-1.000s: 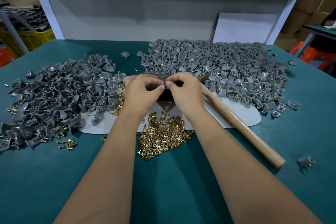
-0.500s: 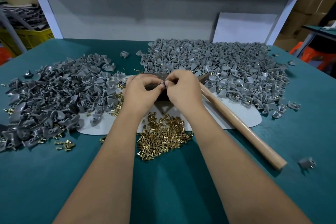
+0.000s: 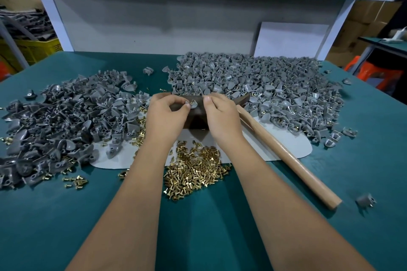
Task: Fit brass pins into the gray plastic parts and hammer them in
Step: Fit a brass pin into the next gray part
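Observation:
My left hand (image 3: 167, 114) pinches a small gray plastic part (image 3: 194, 105) over a dark block (image 3: 196, 122) at the table's middle. A brass pin (image 3: 192, 101) stands in the part. My right hand (image 3: 220, 116) is just right of the part, a small gap away, with its fingers curled and nothing visible in them. A heap of loose brass pins (image 3: 193, 171) lies between my forearms. The hammer, with its wooden handle (image 3: 286, 156), lies to the right of my right hand, its head near the block.
A pile of gray parts (image 3: 61, 116) covers the left of the green table (image 3: 198, 226). A larger pile, some parts with pins (image 3: 264, 90), covers the back right. A white sheet (image 3: 286, 143) lies under the work. One stray part (image 3: 365, 200) sits at the right.
My right hand has drawn slightly right, away from the part; earlier both hands' fingertips met over it. The pin now shows standing in the part.

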`<state>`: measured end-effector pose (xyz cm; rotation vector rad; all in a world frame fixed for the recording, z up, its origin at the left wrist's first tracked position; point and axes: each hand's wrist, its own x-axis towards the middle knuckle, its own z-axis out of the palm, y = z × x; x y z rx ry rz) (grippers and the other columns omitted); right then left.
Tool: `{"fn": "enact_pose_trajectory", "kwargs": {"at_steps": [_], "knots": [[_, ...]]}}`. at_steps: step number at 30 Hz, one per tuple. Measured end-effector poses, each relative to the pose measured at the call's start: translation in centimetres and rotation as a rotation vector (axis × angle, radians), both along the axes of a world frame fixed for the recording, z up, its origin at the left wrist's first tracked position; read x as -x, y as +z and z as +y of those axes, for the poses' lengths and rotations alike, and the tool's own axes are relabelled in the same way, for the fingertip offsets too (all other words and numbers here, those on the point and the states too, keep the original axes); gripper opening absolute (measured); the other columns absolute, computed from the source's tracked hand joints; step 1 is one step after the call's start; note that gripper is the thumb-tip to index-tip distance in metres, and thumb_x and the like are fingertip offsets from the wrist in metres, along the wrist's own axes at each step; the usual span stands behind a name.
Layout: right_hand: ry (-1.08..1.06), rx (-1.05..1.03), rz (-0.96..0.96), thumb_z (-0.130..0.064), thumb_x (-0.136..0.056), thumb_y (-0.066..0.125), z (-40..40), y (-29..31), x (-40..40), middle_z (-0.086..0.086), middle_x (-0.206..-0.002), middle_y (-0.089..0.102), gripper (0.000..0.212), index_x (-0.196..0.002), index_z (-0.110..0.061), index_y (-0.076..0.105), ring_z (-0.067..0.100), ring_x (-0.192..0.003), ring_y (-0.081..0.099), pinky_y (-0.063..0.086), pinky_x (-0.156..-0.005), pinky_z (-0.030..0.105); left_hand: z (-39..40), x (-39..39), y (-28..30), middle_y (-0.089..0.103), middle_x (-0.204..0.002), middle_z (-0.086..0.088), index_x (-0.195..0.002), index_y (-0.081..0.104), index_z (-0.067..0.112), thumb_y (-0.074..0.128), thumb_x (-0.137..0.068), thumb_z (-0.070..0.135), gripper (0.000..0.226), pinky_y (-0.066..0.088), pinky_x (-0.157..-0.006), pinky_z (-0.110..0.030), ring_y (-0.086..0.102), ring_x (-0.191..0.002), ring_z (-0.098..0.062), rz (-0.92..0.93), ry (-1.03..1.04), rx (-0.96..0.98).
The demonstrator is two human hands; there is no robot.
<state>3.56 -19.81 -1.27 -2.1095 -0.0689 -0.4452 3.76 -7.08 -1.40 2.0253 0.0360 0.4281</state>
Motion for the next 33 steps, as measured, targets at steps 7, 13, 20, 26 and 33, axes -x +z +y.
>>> {"fn": "enact_pose_trajectory", "kwargs": {"at_steps": [7, 13, 20, 26, 33], "knots": [[-0.080, 0.031, -0.080, -0.030, -0.096, 0.051, -0.2, 0.3, 1.0, -0.007, -0.098, 0.064, 0.025, -0.094, -0.019, 0.073, 0.016, -0.104, 0.046, 0.039, -0.093, 0.040, -0.3, 1.5, 0.1, 0.053, -0.124, 0.015, -0.072, 0.065, 0.044, 0.069, -0.083, 0.039, 0.013, 0.019, -0.100, -0.034, 0.027, -0.129, -0.017, 0.033, 0.096, -0.090], [-0.047, 0.046, -0.108, -0.023, -0.087, 0.066, -0.3, 0.7, 0.9, -0.006, -0.094, 0.064, 0.009, -0.084, -0.021, 0.074, 0.020, -0.105, 0.051, 0.040, -0.095, 0.044, 0.2, 1.8, 0.7, 0.053, -0.138, 0.019, -0.077, 0.064, 0.049, 0.072, -0.085, 0.038, 0.015, 0.012, -0.112, -0.041, 0.015, -0.143, -0.019, -0.005, 0.005, -0.167], [0.005, 0.057, -0.107, -0.017, -0.083, 0.069, -0.4, 1.0, 1.0, -0.014, -0.083, 0.057, 0.007, -0.081, -0.020, 0.074, 0.019, -0.100, 0.055, 0.045, -0.090, 0.042, 0.9, 1.5, 0.4, 0.061, -0.130, 0.016, -0.091, 0.076, 0.032, 0.073, -0.085, 0.027, 0.008, 0.016, -0.117, -0.045, 0.020, -0.145, -0.015, -0.062, -0.108, -0.142], [0.020, -0.017, -0.054, -0.016, -0.082, 0.072, -0.2, 1.1, 0.8, -0.005, -0.084, 0.062, 0.009, -0.074, -0.020, 0.072, 0.011, -0.081, 0.058, 0.048, -0.075, 0.030, 0.9, 1.2, 0.1, 0.069, -0.119, 0.011, -0.094, 0.078, 0.023, 0.072, -0.087, 0.021, 0.010, 0.026, -0.116, -0.036, 0.028, -0.144, -0.013, -0.068, -0.152, -0.077], [-0.025, 0.139, -0.106, -0.010, -0.089, 0.062, 0.8, 0.6, 0.7, -0.006, -0.085, 0.052, 0.015, -0.075, -0.017, 0.060, 0.016, -0.092, 0.046, 0.036, -0.079, 0.029, 1.0, 0.8, -0.2, 0.070, -0.115, 0.010, -0.092, 0.078, 0.024, 0.072, -0.086, 0.019, 0.009, 0.025, -0.111, -0.029, 0.030, -0.143, -0.014, -0.045, -0.179, -0.046]]}}
